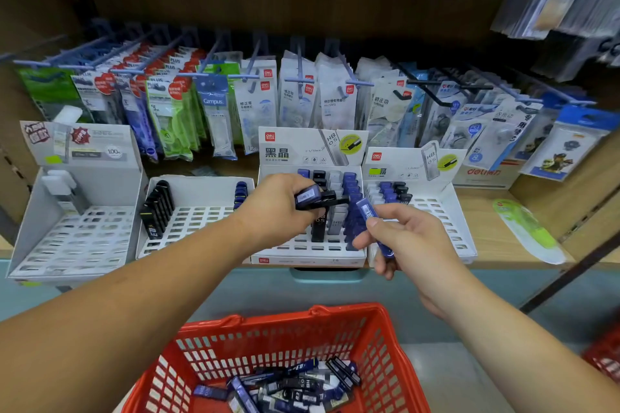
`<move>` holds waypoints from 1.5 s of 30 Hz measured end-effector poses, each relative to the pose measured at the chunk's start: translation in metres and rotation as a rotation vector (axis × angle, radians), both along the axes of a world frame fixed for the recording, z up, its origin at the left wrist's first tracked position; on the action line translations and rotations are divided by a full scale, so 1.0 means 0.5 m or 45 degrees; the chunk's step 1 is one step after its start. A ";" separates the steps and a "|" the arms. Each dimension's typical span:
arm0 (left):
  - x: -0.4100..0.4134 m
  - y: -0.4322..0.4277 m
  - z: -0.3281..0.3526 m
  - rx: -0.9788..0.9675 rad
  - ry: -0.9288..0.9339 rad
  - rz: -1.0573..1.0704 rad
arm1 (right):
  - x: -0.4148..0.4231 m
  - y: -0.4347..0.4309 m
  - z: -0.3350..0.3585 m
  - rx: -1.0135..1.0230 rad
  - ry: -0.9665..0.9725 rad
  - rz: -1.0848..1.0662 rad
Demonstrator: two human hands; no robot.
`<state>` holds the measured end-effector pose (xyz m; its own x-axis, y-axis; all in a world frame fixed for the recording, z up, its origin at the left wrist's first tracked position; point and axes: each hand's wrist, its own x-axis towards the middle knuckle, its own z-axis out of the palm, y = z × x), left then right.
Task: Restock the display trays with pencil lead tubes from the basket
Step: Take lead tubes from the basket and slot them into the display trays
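My left hand (280, 203) grips a few lead tubes (318, 198), blue and black, over the middle display tray (302, 253). My right hand (407, 238) pinches one blue lead tube (372, 223), held at a slant in front of that tray's right side. The middle tray holds rows of black, grey and blue tubes standing upright. A second branded tray (456, 211) to its right has a few tubes at the back. Below, the red basket (255, 335) holds several loose tubes (288, 386).
Two more white trays stand on the left: one (188, 231) with a row of black tubes, one (67, 241) nearly bare. Packaged correction tapes hang on hooks (302, 84) behind. A green packet (526, 231) lies on the wooden shelf at right.
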<state>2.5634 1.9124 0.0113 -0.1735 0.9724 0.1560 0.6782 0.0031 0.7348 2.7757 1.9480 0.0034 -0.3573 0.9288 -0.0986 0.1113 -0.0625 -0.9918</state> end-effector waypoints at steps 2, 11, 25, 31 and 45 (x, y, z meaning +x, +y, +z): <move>-0.004 -0.001 0.001 0.006 0.028 0.009 | -0.003 0.000 -0.002 -0.011 -0.003 -0.002; -0.002 0.005 0.009 0.019 0.382 -0.169 | -0.014 0.000 -0.002 0.018 -0.008 0.052; -0.020 -0.039 0.010 -0.135 -0.445 0.006 | -0.014 0.001 0.008 -0.160 0.166 0.015; 0.003 -0.105 0.032 -0.549 -0.720 -0.367 | -0.057 -0.041 0.045 -0.159 0.243 0.172; -0.038 -0.136 0.033 -0.760 -0.641 -0.402 | -0.077 -0.054 0.043 -0.090 0.178 0.092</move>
